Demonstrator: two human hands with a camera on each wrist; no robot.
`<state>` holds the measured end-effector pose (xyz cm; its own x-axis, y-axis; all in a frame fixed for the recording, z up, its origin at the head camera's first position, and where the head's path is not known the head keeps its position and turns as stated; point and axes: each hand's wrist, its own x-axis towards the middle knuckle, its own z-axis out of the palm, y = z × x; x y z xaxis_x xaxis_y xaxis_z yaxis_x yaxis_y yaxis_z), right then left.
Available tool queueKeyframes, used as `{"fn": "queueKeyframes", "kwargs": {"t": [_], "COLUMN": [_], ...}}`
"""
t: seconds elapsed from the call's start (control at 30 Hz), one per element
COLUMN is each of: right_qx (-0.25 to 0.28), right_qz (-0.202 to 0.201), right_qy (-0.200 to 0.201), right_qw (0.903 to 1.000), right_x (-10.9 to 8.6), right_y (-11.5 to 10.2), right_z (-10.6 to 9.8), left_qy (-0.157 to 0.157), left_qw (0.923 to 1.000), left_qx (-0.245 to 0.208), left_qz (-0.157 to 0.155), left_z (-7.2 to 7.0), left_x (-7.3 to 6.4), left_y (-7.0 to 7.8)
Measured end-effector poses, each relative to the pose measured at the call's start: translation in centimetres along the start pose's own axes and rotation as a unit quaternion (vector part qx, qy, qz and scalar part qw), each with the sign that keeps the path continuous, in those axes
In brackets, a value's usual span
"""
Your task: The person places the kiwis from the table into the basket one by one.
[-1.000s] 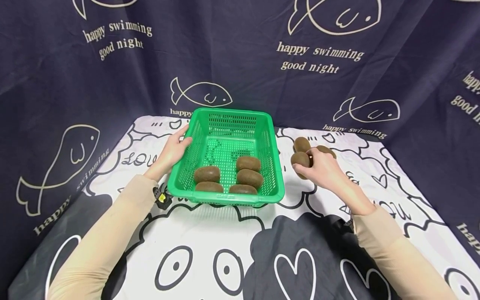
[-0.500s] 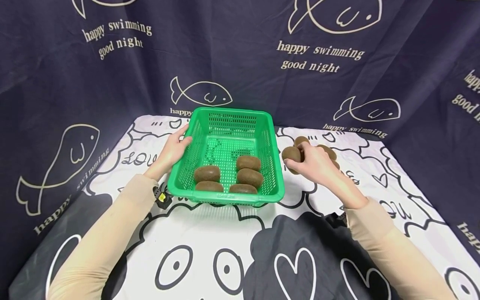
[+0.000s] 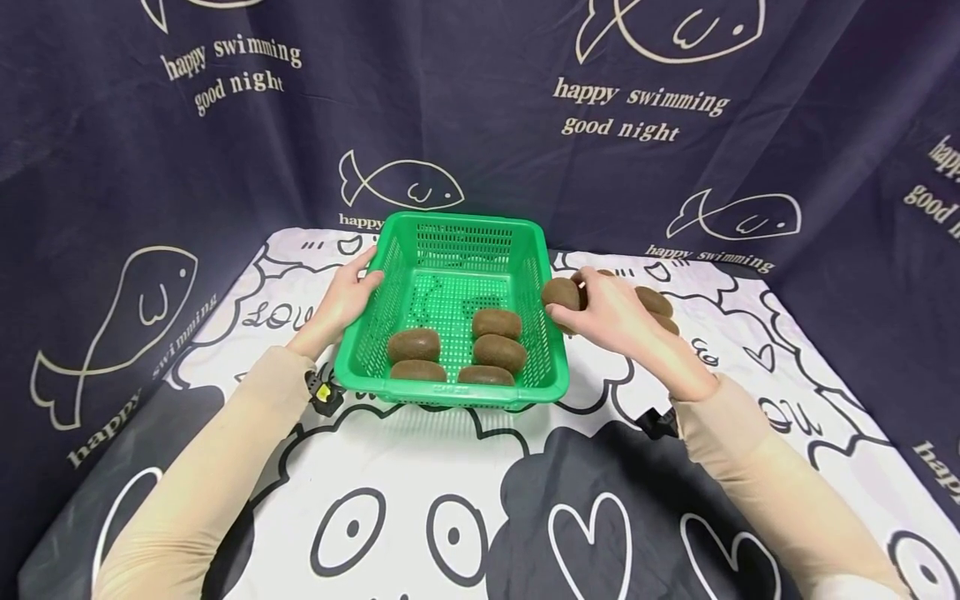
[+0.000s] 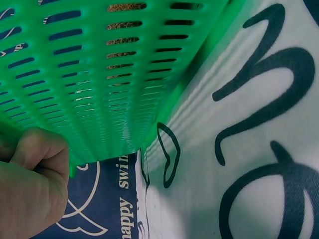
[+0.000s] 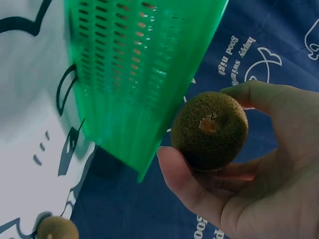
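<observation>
A green plastic basket (image 3: 450, 394) with slotted walls stands in the middle of the cloth in the head view. Several brown kiwis (image 3: 498, 353) lie inside, towards its front. My left hand (image 3: 347, 296) grips the basket's left rim; in the left wrist view the fingers curl at that rim. At the opposite side, my right hand (image 3: 611, 312) holds a kiwi (image 3: 560, 293) between thumb and fingers. The right wrist view has this fuzzy kiwi (image 5: 212, 130) beside the basket's outer wall, stem end facing the camera.
More loose kiwis (image 3: 654, 302) lie on the table behind the right hand, partly hidden by it. A black-and-white patterned cloth (image 3: 427, 467) covers the table. A dark blue curtain (image 3: 480, 100) with fish drawings hangs behind and at the sides.
My right hand has lifted a kiwi from the group on the right and carried it left to the basket's right rim. The left hand and basket stay in place.
</observation>
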<state>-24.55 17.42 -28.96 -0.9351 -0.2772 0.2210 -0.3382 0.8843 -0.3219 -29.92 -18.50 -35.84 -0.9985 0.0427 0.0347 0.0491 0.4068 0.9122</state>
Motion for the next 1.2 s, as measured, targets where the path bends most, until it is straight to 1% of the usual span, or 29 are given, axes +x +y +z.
{"fn": "queueKeyframes", "kwargs": {"t": [0.17,0.4,0.7,0.93,1.2], "right_qx": [-0.003,0.008,0.020,0.037,0.040], "right_qz": [-0.013,-0.023,-0.049,-0.059,-0.084], "right_qy": [-0.002,-0.021,-0.018,-0.040,-0.050], "right_qw": [0.9999,0.9995,0.9984,0.9967,0.9944], "right_x": [0.4,0.9,1.0,1.4,1.7], "right_y": [-1.2,-2.7,-4.3,-5.5,-6.5], "right_z": [0.1,0.5,1.4,2.2,3.1], "left_qy": [0.002,0.001,0.004,0.004,0.001], "left_qw": [1.0000,1.0000,1.0000,1.0000,1.0000], "left_qx": [0.002,0.005,0.004,0.004,0.000], "left_qz": [-0.003,-0.003,0.004,0.007,-0.005], "left_z": [0.0,0.0,0.0,0.0,0.1], "left_x": [0.1,0.1,0.1,0.1,0.0], "left_y": [0.0,0.1,0.1,0.0,0.1]}}
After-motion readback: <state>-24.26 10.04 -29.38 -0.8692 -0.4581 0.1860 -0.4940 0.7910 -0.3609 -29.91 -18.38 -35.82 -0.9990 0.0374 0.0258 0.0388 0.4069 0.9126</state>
